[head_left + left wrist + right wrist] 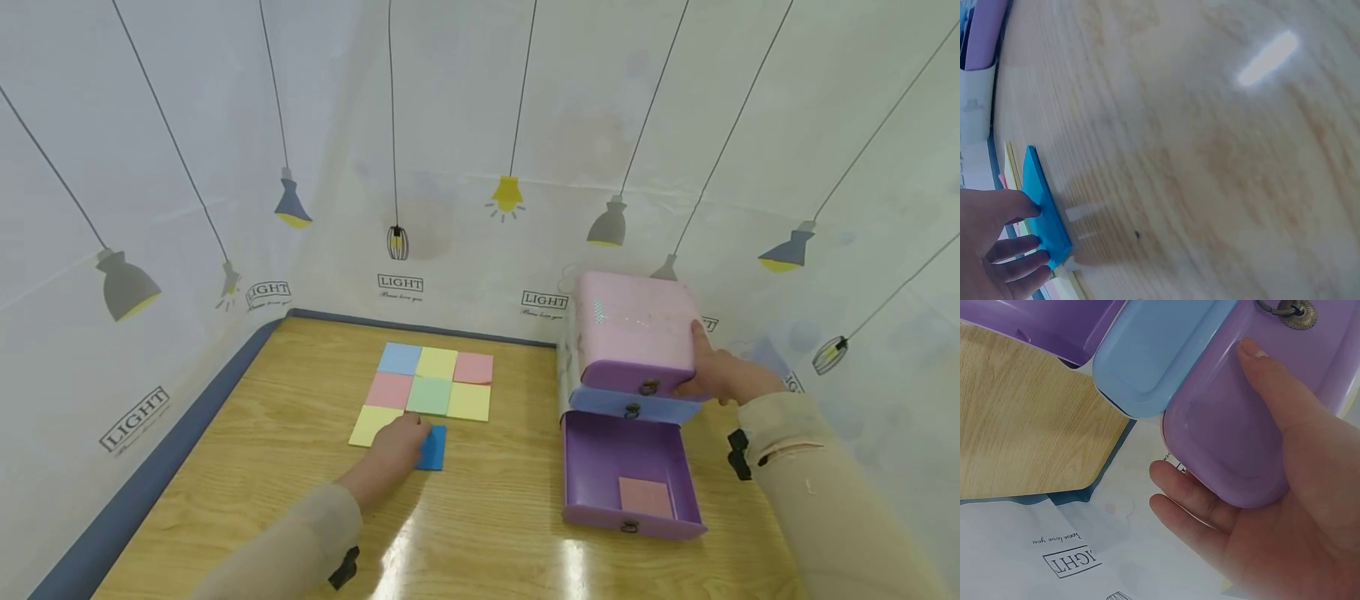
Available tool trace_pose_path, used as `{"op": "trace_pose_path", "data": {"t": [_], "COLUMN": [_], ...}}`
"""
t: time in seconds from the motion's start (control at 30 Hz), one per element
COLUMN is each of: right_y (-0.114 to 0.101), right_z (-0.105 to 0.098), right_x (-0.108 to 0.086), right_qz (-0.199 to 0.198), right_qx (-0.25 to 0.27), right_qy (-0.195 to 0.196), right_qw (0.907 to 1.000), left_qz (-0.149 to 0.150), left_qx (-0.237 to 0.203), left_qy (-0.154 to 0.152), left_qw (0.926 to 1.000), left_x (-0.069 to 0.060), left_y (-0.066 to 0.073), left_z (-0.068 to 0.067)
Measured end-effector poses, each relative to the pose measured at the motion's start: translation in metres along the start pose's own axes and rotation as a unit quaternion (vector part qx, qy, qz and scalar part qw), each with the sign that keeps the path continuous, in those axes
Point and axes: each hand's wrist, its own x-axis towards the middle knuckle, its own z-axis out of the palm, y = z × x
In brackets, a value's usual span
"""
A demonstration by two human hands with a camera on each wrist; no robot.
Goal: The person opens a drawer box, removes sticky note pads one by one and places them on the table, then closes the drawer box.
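My left hand (397, 450) pinches a bright blue sticky note pad (432, 450), its thumb and fingertips at the pad in the left wrist view. Just beyond lie several pastel sticky note pads set edge to edge in rows, among them a green one (430, 396), a light blue one (400, 358) and a pink one (389, 390). At the right, my right hand (723, 375) grips the upper right edge of a small drawer cabinet (637, 321). Its thumb lies on the purple top drawer front (1229, 431), with fingers along the side.
The cabinet's bottom purple drawer (592, 467) is pulled out, with a pink sticky note pad (645, 497) inside. A light blue middle drawer (607, 400) sits above it. The wooden table (495, 508) meets a white lamp-printed backdrop (465, 108) with a dark blue border.
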Motion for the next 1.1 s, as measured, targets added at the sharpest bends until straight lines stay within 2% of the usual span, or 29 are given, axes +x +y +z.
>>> {"op": "trace_pose_path", "data": {"t": [0.27, 0.5, 0.63, 0.87, 1.1], "right_y": [0.000, 0.004, 0.007, 0.007, 0.006], "right_z": [0.000, -0.001, -0.001, 0.001, 0.001], "right_x": [-0.001, 0.003, 0.006, 0.004, 0.003], "right_qz": [0.001, 0.002, 0.001, -0.004, -0.006], "right_qx": [-0.003, -0.010, -0.017, -0.012, -0.007], "right_qy": [0.002, 0.007, 0.010, 0.008, 0.008], "right_qw": [1.0000, 0.9999, 0.9998, 0.9999, 0.9999], "left_qz": [0.015, 0.023, 0.017, -0.006, 0.000], "left_qx": [0.004, 0.021, 0.021, 0.020, 0.010], "left_qy": [-0.021, -0.027, -0.029, -0.023, -0.002], "left_qw": [0.9997, 0.9991, 0.9992, 0.9995, 0.9999], "left_x": [-0.011, -0.014, -0.015, -0.016, -0.015], "left_y": [0.015, 0.022, 0.025, 0.024, 0.018], "left_z": [0.002, 0.001, 0.000, -0.001, 0.001]}}
